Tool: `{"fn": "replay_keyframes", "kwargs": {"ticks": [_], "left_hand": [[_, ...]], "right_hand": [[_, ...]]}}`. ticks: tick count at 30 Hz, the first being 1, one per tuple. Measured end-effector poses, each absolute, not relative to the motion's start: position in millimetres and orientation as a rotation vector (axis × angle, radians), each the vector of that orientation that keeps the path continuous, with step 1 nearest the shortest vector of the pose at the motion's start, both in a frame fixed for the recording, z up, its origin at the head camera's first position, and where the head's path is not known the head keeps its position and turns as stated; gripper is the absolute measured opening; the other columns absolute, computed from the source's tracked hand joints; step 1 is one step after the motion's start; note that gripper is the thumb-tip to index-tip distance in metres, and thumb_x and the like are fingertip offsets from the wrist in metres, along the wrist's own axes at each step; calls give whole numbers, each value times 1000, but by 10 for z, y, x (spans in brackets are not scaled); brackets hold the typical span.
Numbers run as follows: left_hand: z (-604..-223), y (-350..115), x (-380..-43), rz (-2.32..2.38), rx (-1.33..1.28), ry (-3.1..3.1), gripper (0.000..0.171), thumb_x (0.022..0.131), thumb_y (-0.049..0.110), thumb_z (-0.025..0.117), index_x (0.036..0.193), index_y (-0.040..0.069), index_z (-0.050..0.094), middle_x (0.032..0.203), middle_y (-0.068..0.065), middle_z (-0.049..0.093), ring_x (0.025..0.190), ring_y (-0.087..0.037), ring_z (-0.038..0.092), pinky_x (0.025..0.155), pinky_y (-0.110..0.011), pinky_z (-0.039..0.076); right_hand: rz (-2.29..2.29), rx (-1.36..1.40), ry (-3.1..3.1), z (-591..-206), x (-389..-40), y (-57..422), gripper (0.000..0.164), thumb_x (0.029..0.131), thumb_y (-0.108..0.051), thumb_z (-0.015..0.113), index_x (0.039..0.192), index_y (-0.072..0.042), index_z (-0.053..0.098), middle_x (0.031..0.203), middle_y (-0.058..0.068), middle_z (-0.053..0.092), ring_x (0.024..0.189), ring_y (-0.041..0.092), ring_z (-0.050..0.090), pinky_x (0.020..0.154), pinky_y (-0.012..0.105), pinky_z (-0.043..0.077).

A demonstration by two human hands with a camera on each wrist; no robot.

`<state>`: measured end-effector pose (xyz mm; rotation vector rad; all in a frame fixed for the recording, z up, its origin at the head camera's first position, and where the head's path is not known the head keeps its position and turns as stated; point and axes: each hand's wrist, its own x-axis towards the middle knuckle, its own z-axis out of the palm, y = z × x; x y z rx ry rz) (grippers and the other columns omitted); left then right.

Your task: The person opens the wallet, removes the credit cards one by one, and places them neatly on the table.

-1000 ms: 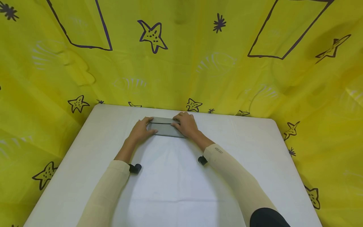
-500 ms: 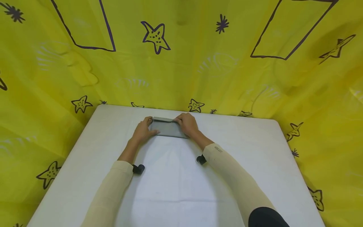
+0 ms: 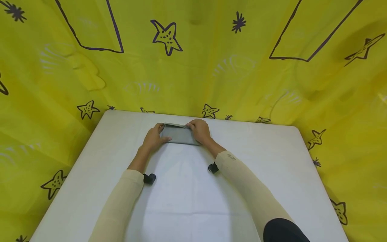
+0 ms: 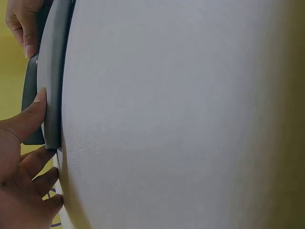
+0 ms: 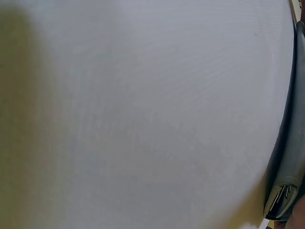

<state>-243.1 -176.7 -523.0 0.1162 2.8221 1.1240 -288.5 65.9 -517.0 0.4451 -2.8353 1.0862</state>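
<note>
Grey, flat, rectangular leather-look wallet [image 3: 182, 135] between both hands, on white surface [image 3: 188, 191]; narrow flap [image 4: 30, 81] raised along far edge. Left hand [image 3: 153, 138] grips left end, thumb on top. Right hand [image 3: 201, 130] pinches flap toward its right end. Beige sleeves [image 3: 116, 205] behind hands. Yellow starfish-patterned fabric curtain [image 3: 187, 74] beyond hands, past surface's far edge.
</note>
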Motion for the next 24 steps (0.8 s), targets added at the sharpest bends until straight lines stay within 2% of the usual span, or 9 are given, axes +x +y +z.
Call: {"fn": "replay_keyframes", "kwargs": {"ticks": [6, 8, 17, 21, 24], "left_hand": [[-5201, -1792, -2416, 1120, 158, 2823, 86, 94, 25, 81, 159, -6, 34, 158, -22, 46, 151, -46, 32, 127, -55, 15], [-5193, -1791, -2408, 1098, 187, 2824, 85, 95, 25, 81, 159, -6, 34, 158, -23, 46, 152, -44, 32, 128, -54, 13], [-5191, -1806, -2437, 1035, 239, 2821, 87, 96, 27, 79, 161, -5, 31, 162, -26, 39, 155, -43, 24, 128, -52, 10], [-5201, -1802, -2419, 1093, 232, 2818, 88, 95, 23, 81, 161, -6, 30, 160, -27, 41, 153, -41, 31, 128, -52, 10], [-5206, -1766, -2400, 1173, 200, 2800, 88, 93, 20, 83, 160, -4, 31, 160, -26, 42, 151, -42, 35, 127, -53, 17]], "right_hand": [[1223, 267, -2786, -5169, -2972, 625, 27, 106, -23, 65, 111, -2, 82, 103, 11, 78, 86, 22, 66, 76, 35, 54], [1252, 218, -2779, -5169, -2993, 637, 27, 106, -24, 66, 113, -2, 82, 103, 11, 78, 84, 21, 64, 74, 35, 52], [1341, 279, -2788, -5180, -2995, 708, 29, 106, -25, 66, 119, -2, 78, 119, 12, 75, 111, 26, 68, 95, 41, 54], [1432, 239, -2758, -5186, -2993, 734, 28, 104, -24, 69, 121, -3, 77, 124, 13, 73, 121, 27, 64, 102, 40, 52], [1484, 200, -2753, -5164, -2993, 769, 27, 103, -24, 72, 119, -3, 76, 122, 12, 73, 121, 27, 64, 104, 39, 51]]}}
